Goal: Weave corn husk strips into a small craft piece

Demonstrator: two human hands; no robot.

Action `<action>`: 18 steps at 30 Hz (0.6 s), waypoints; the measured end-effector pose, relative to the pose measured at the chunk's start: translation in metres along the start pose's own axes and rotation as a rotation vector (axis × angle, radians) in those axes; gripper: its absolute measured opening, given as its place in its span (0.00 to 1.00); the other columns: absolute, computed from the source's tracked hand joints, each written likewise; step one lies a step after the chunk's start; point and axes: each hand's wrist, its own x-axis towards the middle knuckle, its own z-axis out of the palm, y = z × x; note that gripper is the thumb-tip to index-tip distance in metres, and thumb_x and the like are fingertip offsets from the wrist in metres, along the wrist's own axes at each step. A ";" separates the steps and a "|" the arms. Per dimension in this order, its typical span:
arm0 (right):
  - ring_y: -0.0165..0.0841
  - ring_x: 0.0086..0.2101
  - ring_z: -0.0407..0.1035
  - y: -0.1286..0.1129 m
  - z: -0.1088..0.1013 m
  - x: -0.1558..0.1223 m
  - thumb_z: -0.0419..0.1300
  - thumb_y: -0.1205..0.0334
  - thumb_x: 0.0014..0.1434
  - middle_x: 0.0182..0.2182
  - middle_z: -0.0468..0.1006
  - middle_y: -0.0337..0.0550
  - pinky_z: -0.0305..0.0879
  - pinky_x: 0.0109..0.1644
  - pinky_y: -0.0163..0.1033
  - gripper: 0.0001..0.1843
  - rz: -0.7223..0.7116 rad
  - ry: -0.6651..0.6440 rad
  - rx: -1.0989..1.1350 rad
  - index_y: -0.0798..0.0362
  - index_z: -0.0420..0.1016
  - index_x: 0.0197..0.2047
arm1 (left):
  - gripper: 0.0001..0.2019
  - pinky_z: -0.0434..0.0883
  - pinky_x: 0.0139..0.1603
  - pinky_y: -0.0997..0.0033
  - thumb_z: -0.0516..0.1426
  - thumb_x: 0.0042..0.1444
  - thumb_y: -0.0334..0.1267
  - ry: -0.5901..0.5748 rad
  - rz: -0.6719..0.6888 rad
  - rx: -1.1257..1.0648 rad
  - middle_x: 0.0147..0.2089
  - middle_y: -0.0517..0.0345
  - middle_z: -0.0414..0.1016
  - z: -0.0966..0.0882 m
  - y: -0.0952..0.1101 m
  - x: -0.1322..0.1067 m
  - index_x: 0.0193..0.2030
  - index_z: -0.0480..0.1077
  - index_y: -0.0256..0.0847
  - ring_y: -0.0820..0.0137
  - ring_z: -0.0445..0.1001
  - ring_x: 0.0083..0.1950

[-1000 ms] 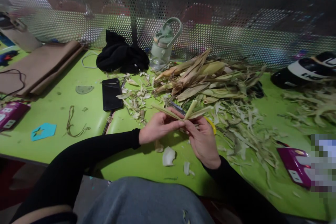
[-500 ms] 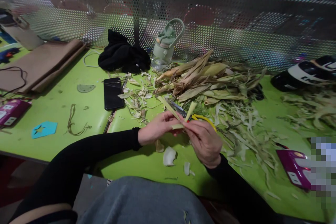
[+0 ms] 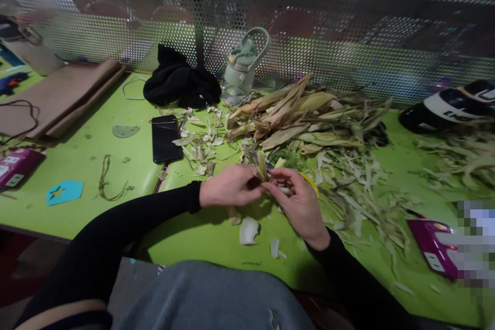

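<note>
Folded pale corn husk strips stick up between my two hands, above the green table. My left hand is closed on the strips from the left, its fingertips partly hidden. From the right, my right hand pinches the same strips with thumb and fingers. Just behind the hands lie scissors with yellow handles, partly covered by them. Beyond is a heap of dry corn husks. Shredded husk pieces spread to the right, and white curled scraps lie nearer my body.
A black phone, a black cloth bundle and a green-lidded bottle stand or lie behind to the left. A dark bottle lies at the right. Purple packs are at the sides. A perforated metal screen closes the back.
The husk strips, spread in a cross before, are now folded and bunched more upright. My left hand has turned over them, back of the hand showing, and my right fingers have shifted their pinch.
</note>
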 end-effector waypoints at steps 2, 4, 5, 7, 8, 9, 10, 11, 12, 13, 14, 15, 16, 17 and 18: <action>0.31 0.29 0.71 0.002 -0.001 0.001 0.64 0.52 0.61 0.31 0.77 0.39 0.70 0.31 0.35 0.17 0.003 -0.055 0.032 0.47 0.77 0.52 | 0.16 0.65 0.30 0.75 0.50 0.67 0.43 -0.009 -0.001 -0.018 0.31 0.56 0.74 -0.002 0.001 0.000 0.38 0.72 0.34 0.75 0.67 0.27; 0.31 0.28 0.69 0.003 -0.003 0.002 0.63 0.52 0.61 0.30 0.76 0.39 0.68 0.30 0.36 0.16 0.003 -0.103 0.037 0.47 0.78 0.51 | 0.17 0.63 0.29 0.76 0.48 0.69 0.44 -0.023 -0.025 -0.033 0.29 0.59 0.72 -0.003 0.001 0.001 0.35 0.71 0.35 0.76 0.64 0.25; 0.30 0.27 0.67 0.003 -0.004 0.003 0.63 0.52 0.61 0.29 0.75 0.39 0.67 0.29 0.36 0.16 0.013 -0.120 0.041 0.47 0.79 0.49 | 0.18 0.62 0.29 0.76 0.48 0.69 0.42 -0.040 -0.044 -0.047 0.28 0.59 0.71 -0.004 0.001 0.001 0.34 0.70 0.35 0.77 0.64 0.25; 0.29 0.24 0.64 0.003 -0.005 0.003 0.63 0.52 0.60 0.25 0.71 0.36 0.64 0.27 0.35 0.15 0.053 -0.142 0.060 0.48 0.80 0.48 | 0.18 0.62 0.30 0.77 0.47 0.69 0.41 -0.084 -0.084 -0.090 0.29 0.59 0.72 -0.004 0.000 0.002 0.32 0.70 0.35 0.77 0.65 0.26; 0.28 0.23 0.62 0.003 -0.005 0.003 0.63 0.52 0.60 0.24 0.69 0.35 0.62 0.26 0.35 0.15 0.076 -0.156 0.073 0.48 0.79 0.48 | 0.18 0.63 0.31 0.77 0.48 0.69 0.40 -0.099 -0.103 -0.121 0.29 0.58 0.73 -0.003 0.000 0.003 0.32 0.70 0.35 0.77 0.66 0.27; 0.28 0.22 0.60 0.003 -0.005 0.002 0.63 0.53 0.60 0.23 0.67 0.34 0.61 0.25 0.34 0.15 0.094 -0.166 0.089 0.49 0.79 0.48 | 0.18 0.64 0.32 0.76 0.48 0.69 0.40 -0.113 -0.123 -0.156 0.30 0.58 0.73 -0.003 0.000 0.003 0.32 0.71 0.34 0.76 0.68 0.28; 0.27 0.21 0.59 0.003 -0.005 0.002 0.63 0.53 0.60 0.22 0.66 0.33 0.60 0.24 0.34 0.15 0.105 -0.164 0.107 0.49 0.79 0.48 | 0.18 0.66 0.34 0.76 0.49 0.69 0.40 -0.123 -0.146 -0.203 0.31 0.57 0.75 -0.002 0.000 0.004 0.32 0.71 0.34 0.76 0.69 0.30; 0.27 0.21 0.58 0.003 -0.004 0.001 0.63 0.54 0.60 0.21 0.65 0.32 0.59 0.24 0.34 0.14 0.111 -0.160 0.126 0.49 0.78 0.47 | 0.17 0.67 0.36 0.75 0.49 0.69 0.40 -0.132 -0.168 -0.262 0.32 0.56 0.76 -0.002 0.000 0.004 0.32 0.71 0.34 0.75 0.71 0.32; 0.26 0.20 0.58 0.003 -0.003 0.001 0.63 0.54 0.60 0.21 0.64 0.32 0.59 0.24 0.33 0.13 0.113 -0.153 0.143 0.49 0.78 0.45 | 0.17 0.69 0.38 0.74 0.49 0.69 0.41 -0.142 -0.189 -0.334 0.34 0.55 0.77 -0.001 -0.001 0.004 0.33 0.72 0.34 0.75 0.72 0.33; 0.26 0.20 0.58 0.004 -0.003 0.001 0.63 0.55 0.60 0.22 0.65 0.32 0.59 0.24 0.33 0.11 0.112 -0.146 0.156 0.50 0.77 0.44 | 0.17 0.71 0.40 0.73 0.49 0.69 0.41 -0.150 -0.210 -0.417 0.35 0.54 0.77 0.000 -0.002 0.005 0.35 0.72 0.33 0.74 0.74 0.35; 0.26 0.21 0.59 0.004 -0.002 0.001 0.63 0.55 0.60 0.22 0.66 0.32 0.60 0.24 0.33 0.10 0.103 -0.135 0.159 0.50 0.76 0.43 | 0.16 0.72 0.42 0.72 0.49 0.70 0.42 -0.153 -0.229 -0.497 0.36 0.54 0.78 0.000 -0.003 0.005 0.37 0.72 0.33 0.74 0.75 0.36; 0.27 0.22 0.61 0.004 -0.002 0.002 0.63 0.55 0.60 0.23 0.68 0.33 0.61 0.25 0.33 0.09 0.078 -0.121 0.145 0.50 0.76 0.42 | 0.16 0.73 0.43 0.71 0.49 0.70 0.42 -0.149 -0.245 -0.557 0.37 0.54 0.78 0.001 -0.004 0.005 0.39 0.72 0.34 0.74 0.75 0.36; 0.27 0.23 0.63 0.004 -0.003 0.002 0.62 0.55 0.61 0.25 0.70 0.34 0.63 0.26 0.34 0.08 0.033 -0.101 0.108 0.50 0.76 0.42 | 0.17 0.73 0.44 0.71 0.48 0.70 0.43 -0.135 -0.259 -0.585 0.37 0.54 0.77 0.002 -0.005 0.006 0.40 0.71 0.34 0.74 0.76 0.37; 0.28 0.24 0.64 0.004 -0.003 0.003 0.62 0.56 0.62 0.26 0.71 0.36 0.65 0.28 0.35 0.07 -0.032 -0.071 0.046 0.50 0.76 0.41 | 0.17 0.73 0.44 0.71 0.48 0.70 0.44 -0.117 -0.270 -0.574 0.36 0.55 0.77 0.003 -0.006 0.006 0.40 0.71 0.34 0.74 0.75 0.36; 0.29 0.26 0.66 0.003 -0.005 0.003 0.62 0.57 0.63 0.27 0.72 0.37 0.66 0.29 0.35 0.07 -0.110 -0.030 -0.034 0.49 0.77 0.41 | 0.17 0.72 0.43 0.71 0.48 0.70 0.44 -0.097 -0.276 -0.526 0.35 0.57 0.76 0.003 -0.007 0.006 0.39 0.71 0.35 0.75 0.75 0.35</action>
